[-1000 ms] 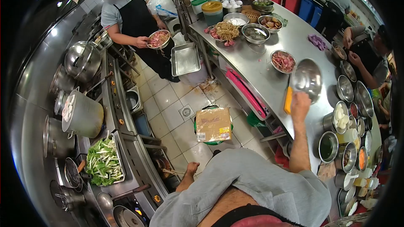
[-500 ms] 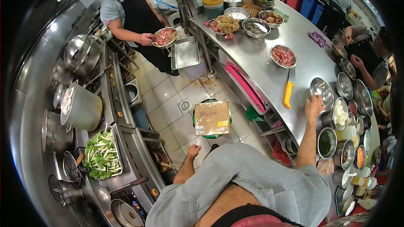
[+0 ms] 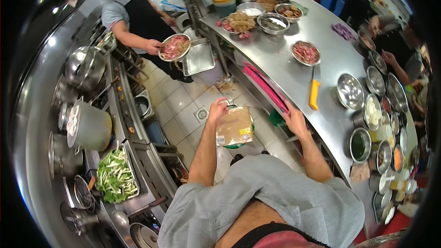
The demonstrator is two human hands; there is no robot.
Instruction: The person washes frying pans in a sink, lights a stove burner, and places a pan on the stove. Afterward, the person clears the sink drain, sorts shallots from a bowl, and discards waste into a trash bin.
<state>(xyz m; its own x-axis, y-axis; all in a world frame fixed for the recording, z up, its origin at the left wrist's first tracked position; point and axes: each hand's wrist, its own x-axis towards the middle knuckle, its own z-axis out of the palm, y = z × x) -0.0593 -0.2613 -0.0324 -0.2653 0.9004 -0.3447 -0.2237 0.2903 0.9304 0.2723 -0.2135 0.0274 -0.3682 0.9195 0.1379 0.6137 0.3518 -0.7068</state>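
Observation:
My left hand (image 3: 218,111) is raised in front of me with loosely bent fingers apart and nothing in it. Below it on the floor, a cardboard box (image 3: 235,128) rests on something green and round. At the edge of the steel table (image 3: 271,50), my right hand (image 3: 294,118) is open, beside a bright pink long object (image 3: 266,87) on the shelf under the tabletop; contact cannot be made out. An empty steel bowl (image 3: 350,91) and a yellow-handled knife (image 3: 314,95) lie on the table. Behind them stands a bowl of reddish sliced shallots or onions (image 3: 306,53).
Across the aisle, a person holds a bowl of reddish slices (image 3: 175,47) above a metal tray (image 3: 198,59). To the left are a large pot (image 3: 92,126), a tray of chopped greens (image 3: 117,174) and a ladle (image 3: 120,218). Several ingredient bowls line the table's right side.
My right hand has left the steel bowl and moved left to the table edge. My left hand has risen forward over the box. The other person's bowl has shifted slightly left in view.

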